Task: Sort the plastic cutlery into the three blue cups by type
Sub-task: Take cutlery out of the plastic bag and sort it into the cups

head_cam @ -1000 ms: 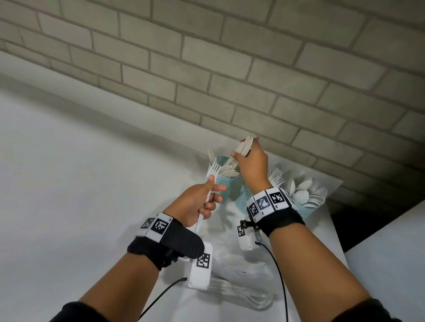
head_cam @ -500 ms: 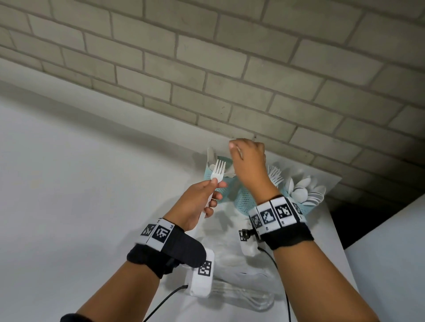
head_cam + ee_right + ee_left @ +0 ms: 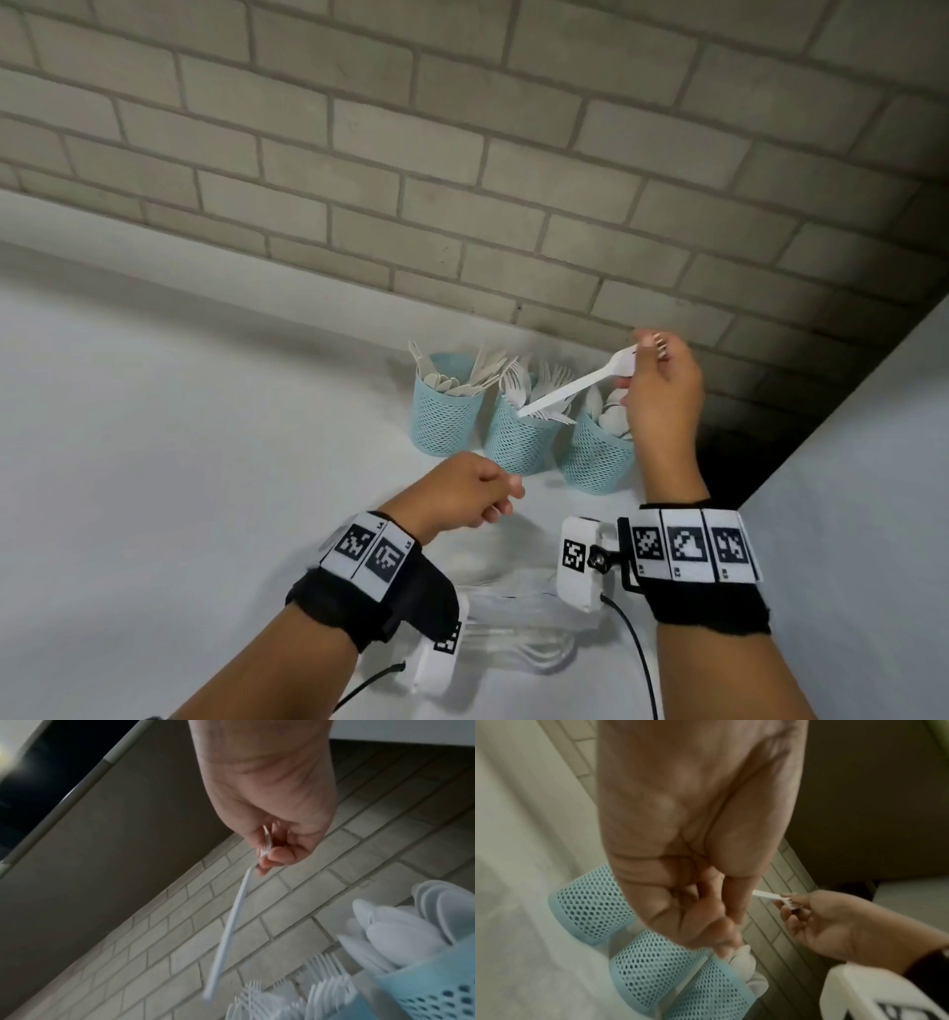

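Three blue mesh cups stand in a row by the brick wall: the left cup (image 3: 444,416) with knives, the middle cup (image 3: 516,442) with forks, the right cup (image 3: 595,457) with spoons. My right hand (image 3: 642,354) is raised above the right cup and pinches a white fork (image 3: 575,385) by its tined end. The fork's handle slants down-left over the middle cup. In the right wrist view the fork (image 3: 231,927) hangs from my fingers above the forks. My left hand (image 3: 500,496) hovers in front of the cups, fingers curled, holding nothing.
More pale plastic cutlery (image 3: 518,647) lies on the white table (image 3: 154,462) between my wrists. The brick wall (image 3: 462,180) rises right behind the cups. A dark gap (image 3: 729,462) and a second white surface (image 3: 873,488) lie to the right.
The fork has passed from my left hand to my right, which let go of the pieces it held over the left cup. My left hand has drawn back empty.
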Demonstrator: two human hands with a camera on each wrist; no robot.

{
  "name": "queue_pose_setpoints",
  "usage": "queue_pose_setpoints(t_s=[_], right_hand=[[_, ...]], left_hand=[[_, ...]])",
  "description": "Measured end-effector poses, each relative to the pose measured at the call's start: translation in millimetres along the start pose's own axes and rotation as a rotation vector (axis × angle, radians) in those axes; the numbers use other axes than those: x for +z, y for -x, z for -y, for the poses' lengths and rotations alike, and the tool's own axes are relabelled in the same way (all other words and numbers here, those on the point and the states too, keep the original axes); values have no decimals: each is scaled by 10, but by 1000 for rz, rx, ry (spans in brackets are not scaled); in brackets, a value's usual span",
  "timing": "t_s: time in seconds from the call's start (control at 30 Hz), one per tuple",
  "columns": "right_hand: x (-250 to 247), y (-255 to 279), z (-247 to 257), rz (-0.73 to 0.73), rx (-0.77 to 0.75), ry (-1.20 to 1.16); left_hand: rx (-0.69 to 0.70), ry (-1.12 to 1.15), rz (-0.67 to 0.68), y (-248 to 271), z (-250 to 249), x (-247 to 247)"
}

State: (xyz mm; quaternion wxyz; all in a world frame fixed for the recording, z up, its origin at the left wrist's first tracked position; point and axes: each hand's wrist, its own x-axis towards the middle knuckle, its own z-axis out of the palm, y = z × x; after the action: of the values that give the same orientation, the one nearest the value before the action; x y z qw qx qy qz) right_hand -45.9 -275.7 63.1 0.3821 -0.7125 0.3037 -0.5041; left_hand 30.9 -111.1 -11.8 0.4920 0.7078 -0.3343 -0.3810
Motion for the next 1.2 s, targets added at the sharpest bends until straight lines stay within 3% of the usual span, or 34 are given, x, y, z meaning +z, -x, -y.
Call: queue_pose_setpoints(t_s=[0.1,0.23,0.3,0.37,0.47,0.53,0.63,0.7,0.8,0.83,0.97,1.0,1.2], right_hand=[[-28,27,20,-130,-108,-9],[137,145,-178,-76,-196,126],[234,168,-308,-33,-212,233],[316,176,-392,88,-227,399],[426,196,-430,389,-187,791],[449,181,-390,493,-147,878],[422,160,-283,556,-97,898],[376,183,-213,506,-78,858],[220,322,-94,491,-117,617],[147,395,-62,565,-115,581],[-74,742,-15,1150,61,728],[-101,828,-33,1235,91,748],[-142,1161,-241,1226,147,851]], left_hand=[[-37,-299,177,13,38,48],[-33,-788,278,82,53,87],[-43,-905,302,123,77,122],[-61,-941,336,148,120,140],[-86,-958,352,178,158,137],[-72,-962,348,188,166,147],[-65,-976,347,204,138,163],[-67,-993,352,191,126,163],[-71,-995,351,172,124,167],[-74,-999,344,173,127,169],[-86,-1023,331,187,166,184],[-92,-1042,341,191,177,196],[-131,-1129,340,219,197,301]])
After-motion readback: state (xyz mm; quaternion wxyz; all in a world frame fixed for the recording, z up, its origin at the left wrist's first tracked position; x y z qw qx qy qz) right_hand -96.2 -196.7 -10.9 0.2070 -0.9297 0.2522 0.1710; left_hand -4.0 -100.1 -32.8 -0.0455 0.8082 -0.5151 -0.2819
